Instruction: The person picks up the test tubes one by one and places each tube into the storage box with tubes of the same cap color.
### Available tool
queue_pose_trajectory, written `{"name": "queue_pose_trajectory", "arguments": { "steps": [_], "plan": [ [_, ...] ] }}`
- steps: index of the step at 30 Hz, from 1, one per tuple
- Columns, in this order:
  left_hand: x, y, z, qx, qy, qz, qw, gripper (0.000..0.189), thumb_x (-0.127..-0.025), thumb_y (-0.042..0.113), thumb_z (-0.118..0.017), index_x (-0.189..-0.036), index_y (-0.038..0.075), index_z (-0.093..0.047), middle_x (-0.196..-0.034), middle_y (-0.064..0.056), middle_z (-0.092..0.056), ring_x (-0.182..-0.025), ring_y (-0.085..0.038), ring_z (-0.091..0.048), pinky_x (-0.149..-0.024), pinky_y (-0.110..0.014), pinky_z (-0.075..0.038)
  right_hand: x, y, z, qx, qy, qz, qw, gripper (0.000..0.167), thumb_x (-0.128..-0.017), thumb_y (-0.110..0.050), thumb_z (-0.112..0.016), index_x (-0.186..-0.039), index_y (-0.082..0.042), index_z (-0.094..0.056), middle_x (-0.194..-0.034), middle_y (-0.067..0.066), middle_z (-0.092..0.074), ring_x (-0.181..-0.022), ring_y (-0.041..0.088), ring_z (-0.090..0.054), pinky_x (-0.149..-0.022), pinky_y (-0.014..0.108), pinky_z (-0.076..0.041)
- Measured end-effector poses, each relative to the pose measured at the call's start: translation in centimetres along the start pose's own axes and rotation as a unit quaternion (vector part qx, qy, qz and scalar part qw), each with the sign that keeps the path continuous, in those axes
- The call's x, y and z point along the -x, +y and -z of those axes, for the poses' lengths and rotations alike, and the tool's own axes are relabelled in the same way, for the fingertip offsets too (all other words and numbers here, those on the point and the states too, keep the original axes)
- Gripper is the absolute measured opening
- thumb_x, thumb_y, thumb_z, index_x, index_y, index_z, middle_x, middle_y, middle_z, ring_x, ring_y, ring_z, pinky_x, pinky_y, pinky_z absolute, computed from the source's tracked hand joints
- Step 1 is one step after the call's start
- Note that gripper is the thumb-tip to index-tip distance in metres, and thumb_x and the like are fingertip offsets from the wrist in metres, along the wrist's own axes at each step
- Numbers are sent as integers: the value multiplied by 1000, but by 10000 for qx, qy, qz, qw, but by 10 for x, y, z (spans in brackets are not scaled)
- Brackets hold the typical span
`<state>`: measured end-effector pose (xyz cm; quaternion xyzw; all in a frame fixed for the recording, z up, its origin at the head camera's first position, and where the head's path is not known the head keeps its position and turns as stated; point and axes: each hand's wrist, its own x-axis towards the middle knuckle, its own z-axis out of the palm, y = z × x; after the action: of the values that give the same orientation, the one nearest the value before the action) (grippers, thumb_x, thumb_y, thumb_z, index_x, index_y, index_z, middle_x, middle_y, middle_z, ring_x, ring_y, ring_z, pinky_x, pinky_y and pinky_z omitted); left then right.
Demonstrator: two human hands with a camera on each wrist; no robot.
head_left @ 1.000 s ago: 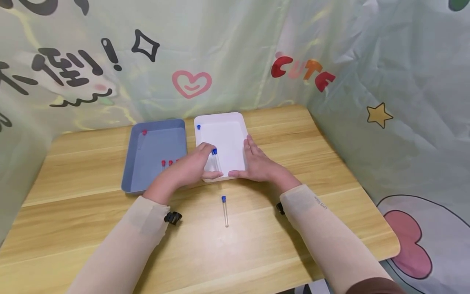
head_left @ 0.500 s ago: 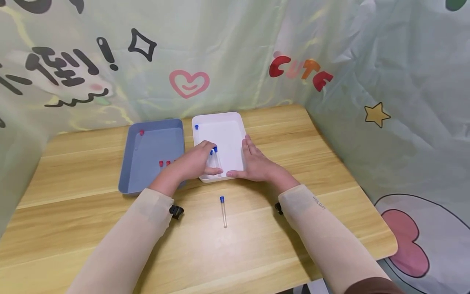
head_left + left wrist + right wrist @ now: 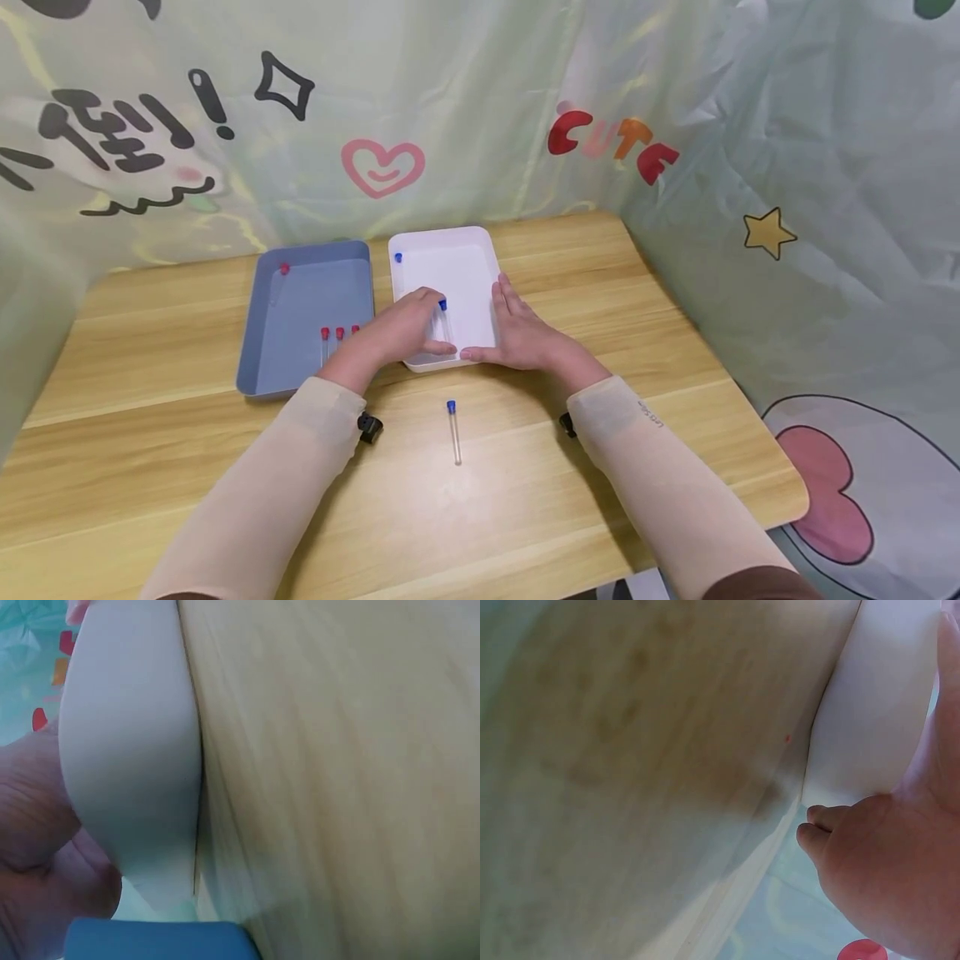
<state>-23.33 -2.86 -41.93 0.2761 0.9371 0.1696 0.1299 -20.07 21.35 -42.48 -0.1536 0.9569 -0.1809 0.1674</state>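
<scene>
Inside the white tray (image 3: pixel 474 271), my left hand (image 3: pixel 401 327) holds a clear test tube with a blue cap (image 3: pixel 443 306) lengthwise, fingertips at the cap and thumb near the bottom end. Part of the tray floor behind those fingers is hidden. My right hand (image 3: pixel 525 335) rests against the tray's near right corner, fingers straight along the right side and thumb at the near rim. The left wrist view shows the white tray's outer wall (image 3: pixel 135 735) beside the hand. Another test tube with a blue cap (image 3: pixel 453 433) lies on the table in front of the tray.
Left of the white tray stands a blue-grey tray (image 3: pixel 300 300) holding several test tubes with red caps (image 3: pixel 325 333); my left forearm partly covers it. One more blue cap (image 3: pixel 398 258) shows at the white tray's far left corner. A printed curtain (image 3: pixel 465 108) hangs behind the wooden table (image 3: pixel 517 483).
My left hand and the blue-capped tube have shifted slightly right within the white tray. A second blue cap beside it has gone behind the fingers. My right hand stays at the corner.
</scene>
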Motion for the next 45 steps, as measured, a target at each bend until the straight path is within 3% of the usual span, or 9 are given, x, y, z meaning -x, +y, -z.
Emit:
{"name": "queue_pose_trajectory", "arguments": {
  "steps": [9,26,45],
  "plan": [
    [-3,3,-1,-367,-52,112,9992,99,-90,51,-87,-160,-5,-44,-165,-22,-50,-153,-38,-50,-132,-49,-40,-1,0,1,56,62,93,9999,136,-94,-77,-66,-170,3,13,-180,18,27,-172,38,6,-139,54,-19],
    [-4,5,-1,-636,-257,164,9975,102,-94,53,-83,-165,-5,-38,-174,-21,-38,-161,-39,-40,-135,-50,-34,-3,0,3,64,8,59,10000,135,-94,-78,-65,-170,2,14,-180,16,29,-172,37,6,-140,53,-19],
    [-3,5,-4,-490,-177,143,9985,106,-91,52,-85,-166,-5,-36,-175,-20,-36,-162,-37,-38,-135,-48,-34,-2,1,2,-18,-60,-32,10000,135,-94,-79,-64,-170,0,15,-180,14,30,-173,36,5,-139,52,-20]
  ]
}}
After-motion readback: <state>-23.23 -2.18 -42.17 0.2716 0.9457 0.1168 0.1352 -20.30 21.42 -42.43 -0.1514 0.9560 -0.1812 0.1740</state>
